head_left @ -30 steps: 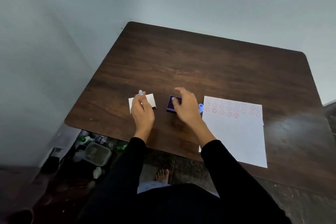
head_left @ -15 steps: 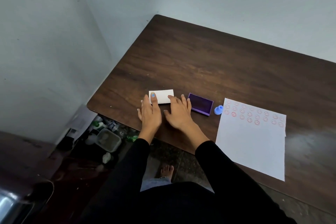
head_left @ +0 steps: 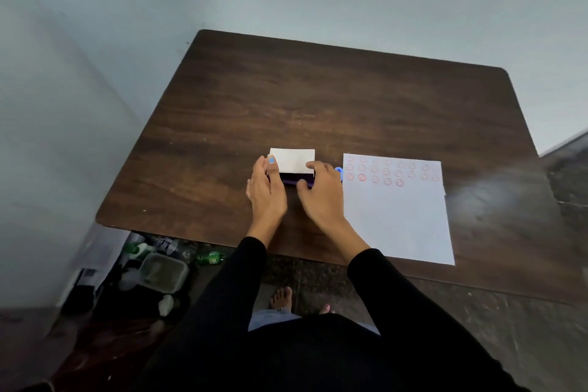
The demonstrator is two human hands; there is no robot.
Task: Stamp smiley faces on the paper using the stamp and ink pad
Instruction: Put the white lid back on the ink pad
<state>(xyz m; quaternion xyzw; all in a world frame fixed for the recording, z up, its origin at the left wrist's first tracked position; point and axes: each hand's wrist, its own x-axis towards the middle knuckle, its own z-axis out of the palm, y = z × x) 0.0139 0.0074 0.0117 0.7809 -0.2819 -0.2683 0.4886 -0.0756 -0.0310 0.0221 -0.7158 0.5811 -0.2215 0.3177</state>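
**Q:** Dark wood, is that what everything sits on?

**A:** Yes, a brown wood-grain table (head_left: pixel 318 105) set into a corner of pale walls. On it lies a white sheet of paper (head_left: pixel 397 223), near the front edge, to the person's right.

**Q:** Any stamping on it?

**A:** Red smiley faces (head_left: pixel 375 173) run in about three rows across the far end of the sheet; the near part is blank.

**Q:** Where is the ink pad?

**A:** The purple ink pad (head_left: pixel 294 181) lies between the two hands, left of the paper. A white lid (head_left: pixel 294 160) sits over its far part, so only a dark strip and the purple front edge show.

**Q:** What are the hands doing?

**A:** The left hand (head_left: pixel 265 194) holds the left end of the lid and pad, thumb with a blue nail on the lid's corner. The right hand (head_left: pixel 321 194) grips the right end, a fingertip on the lid's near right corner. Both wear black sleeves.

**Q:** And the stamp?

**A:** The blue stamp (head_left: pixel 339 172) peeks out just behind the right hand, beside the paper's left edge. Neither hand holds it.
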